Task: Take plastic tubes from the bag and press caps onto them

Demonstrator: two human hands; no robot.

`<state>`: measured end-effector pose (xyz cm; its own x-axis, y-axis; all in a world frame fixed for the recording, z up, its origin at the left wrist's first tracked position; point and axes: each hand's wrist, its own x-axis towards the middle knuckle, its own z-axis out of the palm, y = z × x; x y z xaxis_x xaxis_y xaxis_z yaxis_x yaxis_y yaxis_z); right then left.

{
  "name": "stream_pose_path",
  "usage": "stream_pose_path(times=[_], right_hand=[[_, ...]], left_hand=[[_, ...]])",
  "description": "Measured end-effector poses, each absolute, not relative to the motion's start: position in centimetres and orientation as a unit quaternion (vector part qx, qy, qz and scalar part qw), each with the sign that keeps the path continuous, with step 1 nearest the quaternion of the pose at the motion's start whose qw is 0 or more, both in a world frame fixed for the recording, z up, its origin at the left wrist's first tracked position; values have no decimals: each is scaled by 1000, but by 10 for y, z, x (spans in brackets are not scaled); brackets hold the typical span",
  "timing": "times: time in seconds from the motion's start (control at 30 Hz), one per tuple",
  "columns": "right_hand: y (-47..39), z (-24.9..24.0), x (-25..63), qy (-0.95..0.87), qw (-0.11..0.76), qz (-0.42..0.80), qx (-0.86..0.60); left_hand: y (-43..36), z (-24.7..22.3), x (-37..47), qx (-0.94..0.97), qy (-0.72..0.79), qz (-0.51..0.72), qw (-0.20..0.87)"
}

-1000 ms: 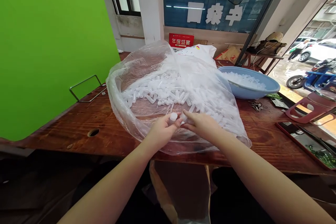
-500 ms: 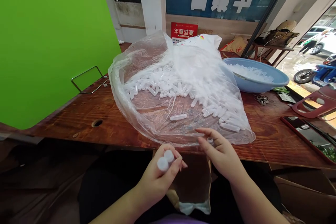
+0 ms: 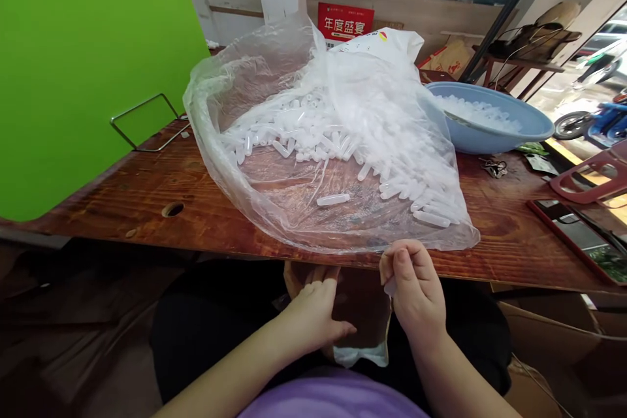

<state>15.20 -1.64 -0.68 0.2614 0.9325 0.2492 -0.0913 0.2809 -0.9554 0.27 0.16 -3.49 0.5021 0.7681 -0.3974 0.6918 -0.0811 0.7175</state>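
Note:
My left hand (image 3: 316, 307) is below the table's front edge, over an open cardboard box (image 3: 360, 307) on my lap. Its thumb stands apart from the stretched fingers, whose tips are partly hidden; no tube shows in it. My right hand (image 3: 415, 284) is closed at the table edge, with the whitish end of a small plastic tube (image 3: 390, 287) poking out below the fingers. In front of both hands lies a large clear plastic bag (image 3: 274, 222) holding many translucent tubes (image 3: 304, 134). One loose tube (image 3: 333, 199) rests apart near the bag's mouth.
A blue basin (image 3: 494, 134) with more tubes stands at the back right. Keys (image 3: 493, 168), a red-framed tablet-like device (image 3: 582, 241) and a reddish plastic stool (image 3: 592, 179) are on the right. A green panel (image 3: 98, 78) with a metal handle (image 3: 147, 124) borders the left side.
My left hand has gone down to the box, and the two tubes it held are out of sight. My right hand has closed its fingers. The view has tilted downward.

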Motion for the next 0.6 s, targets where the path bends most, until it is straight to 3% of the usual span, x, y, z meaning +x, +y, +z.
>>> stream_pose_path(times=[0.17, 0.33, 0.47, 0.53, 0.6], right_hand=[[-17, -12, 146, -599, 615, 325, -397], [-15, -2, 136, -756, 514, 180, -364], [10, 22, 140, -813, 427, 133, -372], [40, 38, 145, -819, 359, 116, -433], [81, 51, 148, -809, 224, 92, -536]], left_hand=[[-2, 9, -3, 691, 302, 154, 639], [2, 14, -2, 691, 320, 297, 576], [10, 3, -13, 689, 386, 303, 534], [12, 2, -20, 688, 418, 276, 525], [10, 1, -25, 687, 427, 245, 535]])
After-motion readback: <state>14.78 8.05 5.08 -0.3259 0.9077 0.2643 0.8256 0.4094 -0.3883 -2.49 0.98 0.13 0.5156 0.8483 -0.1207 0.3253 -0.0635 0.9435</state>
